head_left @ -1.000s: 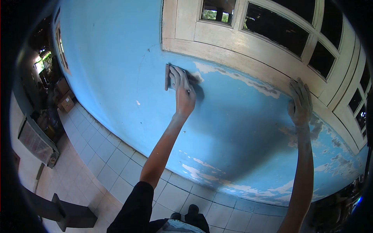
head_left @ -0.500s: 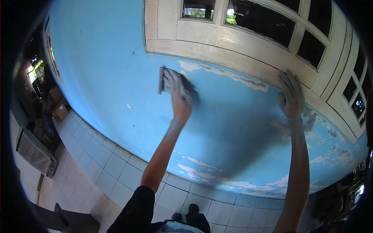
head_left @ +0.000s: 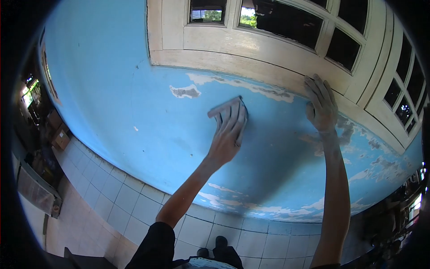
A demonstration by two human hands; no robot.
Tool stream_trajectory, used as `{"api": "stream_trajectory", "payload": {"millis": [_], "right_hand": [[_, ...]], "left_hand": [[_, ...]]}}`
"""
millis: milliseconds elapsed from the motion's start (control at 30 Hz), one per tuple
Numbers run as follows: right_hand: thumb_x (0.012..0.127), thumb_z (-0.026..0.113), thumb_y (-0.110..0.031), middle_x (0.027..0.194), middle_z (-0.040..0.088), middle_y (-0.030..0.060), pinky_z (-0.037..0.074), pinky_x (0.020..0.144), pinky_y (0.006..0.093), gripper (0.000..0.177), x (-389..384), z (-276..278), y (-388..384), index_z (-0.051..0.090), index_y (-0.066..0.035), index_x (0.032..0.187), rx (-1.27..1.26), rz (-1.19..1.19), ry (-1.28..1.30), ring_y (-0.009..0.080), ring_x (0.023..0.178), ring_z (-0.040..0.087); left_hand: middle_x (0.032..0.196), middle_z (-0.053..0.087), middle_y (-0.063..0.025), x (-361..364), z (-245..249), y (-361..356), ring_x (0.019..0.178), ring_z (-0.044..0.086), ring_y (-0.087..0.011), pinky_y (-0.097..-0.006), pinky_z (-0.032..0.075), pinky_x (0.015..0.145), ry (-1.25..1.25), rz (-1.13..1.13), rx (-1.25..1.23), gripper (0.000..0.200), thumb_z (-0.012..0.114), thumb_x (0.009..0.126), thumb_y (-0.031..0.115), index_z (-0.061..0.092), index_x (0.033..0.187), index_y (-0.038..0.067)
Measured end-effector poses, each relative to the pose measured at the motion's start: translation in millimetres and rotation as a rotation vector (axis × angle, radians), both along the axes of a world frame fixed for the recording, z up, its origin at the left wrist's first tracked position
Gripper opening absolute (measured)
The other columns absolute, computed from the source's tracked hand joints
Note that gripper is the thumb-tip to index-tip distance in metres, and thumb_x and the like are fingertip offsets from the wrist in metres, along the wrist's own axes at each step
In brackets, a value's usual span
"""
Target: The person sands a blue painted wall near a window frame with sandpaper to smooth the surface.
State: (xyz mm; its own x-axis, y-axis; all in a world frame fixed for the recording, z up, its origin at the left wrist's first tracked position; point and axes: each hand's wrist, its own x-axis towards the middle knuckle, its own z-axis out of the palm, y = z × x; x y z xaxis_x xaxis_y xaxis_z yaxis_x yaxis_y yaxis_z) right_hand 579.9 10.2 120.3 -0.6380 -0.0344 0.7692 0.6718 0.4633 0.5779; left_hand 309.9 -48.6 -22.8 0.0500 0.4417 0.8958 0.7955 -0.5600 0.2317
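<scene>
My left hand (head_left: 229,130) presses a piece of sandpaper (head_left: 218,110) against the light blue wall (head_left: 112,98), below the window. Its fingers lie over the sandpaper, whose brownish edge shows past the fingertips. My right hand (head_left: 323,107) is flat with fingers stretched, resting on the lower edge of the cream wooden window frame (head_left: 251,49) and holding nothing. Both hands look coated in pale dust. Between the left hand and the frame, a peeled patch (head_left: 186,92) shows grey and white under the blue paint.
More flaking paint (head_left: 389,172) spreads at the lower right of the wall. White floor tiles (head_left: 143,201) run along its foot, where my shoes (head_left: 221,242) stand. Cardboard boxes (head_left: 61,138) sit far left, and a dark piece of furniture (head_left: 85,260) is at the lower left.
My left hand has moved right and down across the wall with the sandpaper, uncovering the peeled patch. My right hand stays on the window frame. The view has shifted slightly.
</scene>
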Motion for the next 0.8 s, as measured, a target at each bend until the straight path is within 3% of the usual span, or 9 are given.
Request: {"api": "stream_trajectory", "payload": {"millis": [67, 167, 267, 333, 500, 567, 667, 767, 800], "right_hand": [[0.073, 0.056, -0.004, 0.131, 0.057, 0.0014, 0.037, 0.109, 0.0406, 0.049, 1, 1, 1, 0.059, -0.009, 0.121, 0.017, 0.004, -0.010, 0.0211, 0.128, 0.046], [0.071, 0.058, -0.005, 0.131, 0.056, 0.0011, 0.037, 0.109, 0.0404, 0.050, 0, 2, -1, 0.058, -0.010, 0.121, 0.002, -0.002, -0.006, 0.0209, 0.128, 0.046], [0.070, 0.059, -0.006, 0.131, 0.057, 0.0008, 0.037, 0.109, 0.0400, 0.051, 0, -1, -3, 0.059, -0.009, 0.121, -0.007, 0.018, 0.009, 0.0208, 0.128, 0.047], [0.070, 0.060, -0.006, 0.131, 0.056, 0.0010, 0.038, 0.109, 0.0396, 0.050, 1, 1, -2, 0.059, -0.008, 0.120, -0.007, 0.022, -0.007, 0.0208, 0.128, 0.047], [0.071, 0.061, -0.008, 0.132, 0.055, 0.0016, 0.038, 0.108, 0.0392, 0.046, 4, 4, -1, 0.060, -0.007, 0.117, -0.013, 0.072, -0.012, 0.0209, 0.128, 0.046], [0.071, 0.061, -0.009, 0.132, 0.055, 0.0018, 0.038, 0.108, 0.0391, 0.045, 4, 4, -3, 0.060, -0.006, 0.116, -0.014, 0.091, -0.011, 0.0210, 0.128, 0.046], [0.071, 0.061, -0.009, 0.132, 0.055, 0.0020, 0.039, 0.107, 0.0392, 0.044, 4, 3, -5, 0.060, -0.006, 0.115, -0.039, 0.128, -0.001, 0.0219, 0.127, 0.047], [0.071, 0.061, -0.009, 0.130, 0.056, 0.0029, 0.039, 0.107, 0.0392, 0.043, 5, 4, -7, 0.060, -0.005, 0.114, -0.065, 0.186, -0.001, 0.0225, 0.125, 0.049], [0.071, 0.062, -0.010, 0.129, 0.057, 0.0034, 0.039, 0.107, 0.0392, 0.044, 7, 5, -7, 0.060, -0.004, 0.114, -0.068, 0.212, -0.008, 0.0226, 0.124, 0.049]], "left_hand": [[0.152, 0.010, -0.0310, 0, -2, -2, 0.143, 0.005, -0.0435, -0.0559, 0.003, 0.112, 0.039, -0.031, -0.015, 0.074, 0.040, 0.075, -0.014, 0.022, 0.146, -0.004], [0.154, 0.008, -0.0281, -31, 8, 12, 0.143, 0.001, -0.0440, -0.0596, 0.003, 0.110, -0.259, 0.012, 0.165, 0.063, 0.037, 0.087, -0.005, 0.019, 0.147, -0.003], [0.153, 0.008, -0.0292, -38, 16, 15, 0.143, 0.000, -0.0441, -0.0559, 0.002, 0.112, -0.376, 0.168, 0.139, 0.073, 0.038, 0.080, -0.010, 0.014, 0.149, -0.001], [0.153, 0.010, -0.0300, -2, 13, 14, 0.143, 0.000, -0.0448, -0.0573, 0.003, 0.112, -0.334, 0.058, 0.120, 0.075, 0.041, 0.078, -0.013, 0.016, 0.148, -0.001], [0.153, 0.014, -0.0283, 42, 12, -2, 0.142, 0.012, -0.0427, -0.0558, 0.006, 0.113, 0.229, 0.103, -0.151, 0.067, 0.038, 0.083, -0.012, 0.018, 0.147, -0.005], [0.152, 0.015, -0.0284, 25, 16, 9, 0.142, 0.012, -0.0426, -0.0508, 0.008, 0.114, -0.094, 0.049, 0.109, 0.067, 0.039, 0.083, -0.011, 0.019, 0.147, -0.005], [0.151, 0.019, -0.0288, 36, 31, 4, 0.142, 0.014, -0.0428, -0.0476, 0.009, 0.115, -0.327, 0.072, 0.123, 0.067, 0.040, 0.082, -0.011, 0.022, 0.146, -0.005], [0.148, 0.025, -0.0277, 93, 22, -5, 0.142, 0.018, -0.0398, -0.0539, 0.010, 0.113, -0.001, -0.137, 0.016, 0.063, 0.039, 0.079, -0.011, 0.032, 0.141, -0.003], [0.147, 0.027, -0.0281, 108, 28, -17, 0.141, 0.019, -0.0396, -0.0569, 0.008, 0.112, 0.191, -0.117, -0.199, 0.061, 0.039, 0.080, -0.011, 0.034, 0.141, -0.003]]}}
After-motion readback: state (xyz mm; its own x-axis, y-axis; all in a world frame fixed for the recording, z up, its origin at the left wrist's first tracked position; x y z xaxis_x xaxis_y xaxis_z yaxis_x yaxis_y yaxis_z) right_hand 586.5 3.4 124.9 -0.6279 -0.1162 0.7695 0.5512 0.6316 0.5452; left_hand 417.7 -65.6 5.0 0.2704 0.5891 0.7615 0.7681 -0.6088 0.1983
